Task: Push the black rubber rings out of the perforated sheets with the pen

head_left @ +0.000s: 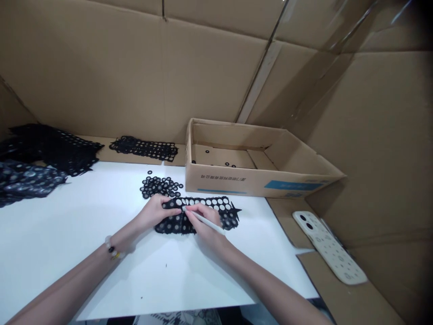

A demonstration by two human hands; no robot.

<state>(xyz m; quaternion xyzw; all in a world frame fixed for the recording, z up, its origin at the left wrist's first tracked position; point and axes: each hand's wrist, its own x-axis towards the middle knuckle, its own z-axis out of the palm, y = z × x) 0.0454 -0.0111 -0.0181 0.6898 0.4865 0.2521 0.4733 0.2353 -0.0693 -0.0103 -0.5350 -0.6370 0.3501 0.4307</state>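
A black sheet with rows of round holes (230,221) lies on the white table, its upper rows showing white through the openings and its lower rows filled with rings. My left hand (154,212) grips the sheet's left end, thumb stretched across the top. Pinched in my right hand (206,225) is a slim white pen-like tool (211,224), its tip down at the sheet near my left thumb. Just beyond my left hand sits a loose heap of small black rings (157,187). My fingers hide part of the sheet.
An open cardboard box (230,180) with a few rings inside stands behind the sheet. Punched black strips (145,148) lie at the back, with piled black sheets (61,146) and a shinier sheet (30,180) at left. A phone in a patterned case (329,246) rests at right. Cardboard walls surround the table.
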